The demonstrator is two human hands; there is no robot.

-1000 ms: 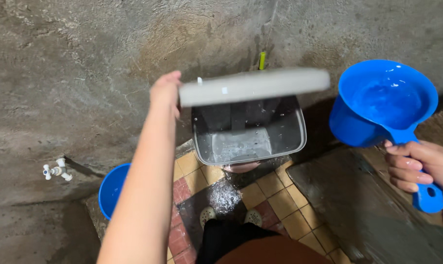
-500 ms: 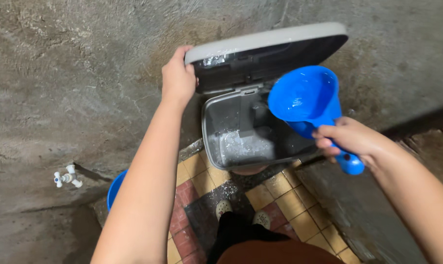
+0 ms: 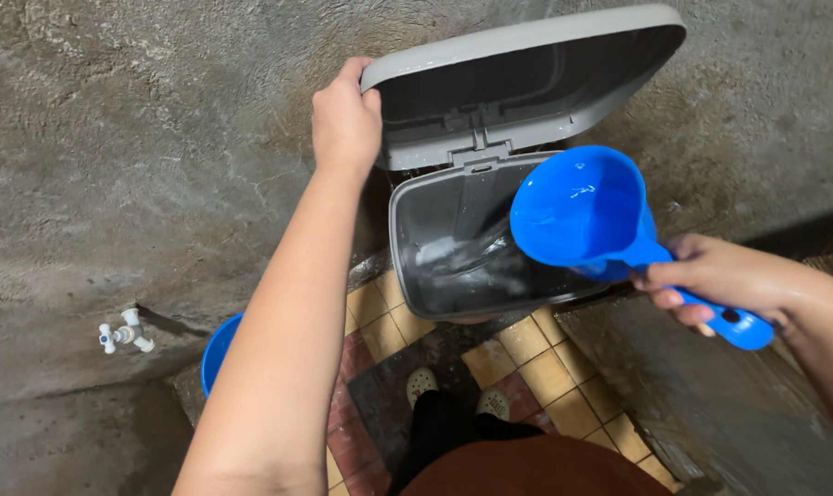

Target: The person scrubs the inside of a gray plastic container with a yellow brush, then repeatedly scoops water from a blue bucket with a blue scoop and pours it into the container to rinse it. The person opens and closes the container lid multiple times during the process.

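Note:
My left hand (image 3: pixel 345 118) grips the left edge of the grey lid (image 3: pixel 527 78) and holds it raised above the grey bin (image 3: pixel 416 266). My right hand (image 3: pixel 721 280) is closed around the handle of a blue water dipper (image 3: pixel 582 213), which is tilted over the bin's right side. Water streams from the dipper's rim into the bin, where foamy water lies on the bottom.
A rough concrete wall (image 3: pixel 159 138) stands behind the bin, with a white tap (image 3: pixel 122 332) low on the left. A blue basin (image 3: pixel 216 347) shows behind my left forearm. Wet tiles (image 3: pixel 536 367) and my sandalled feet (image 3: pixel 453 393) are below.
The lid has swung up and further open. My right hand has brought the dipper left over the bin and tipped it, so water now pours in.

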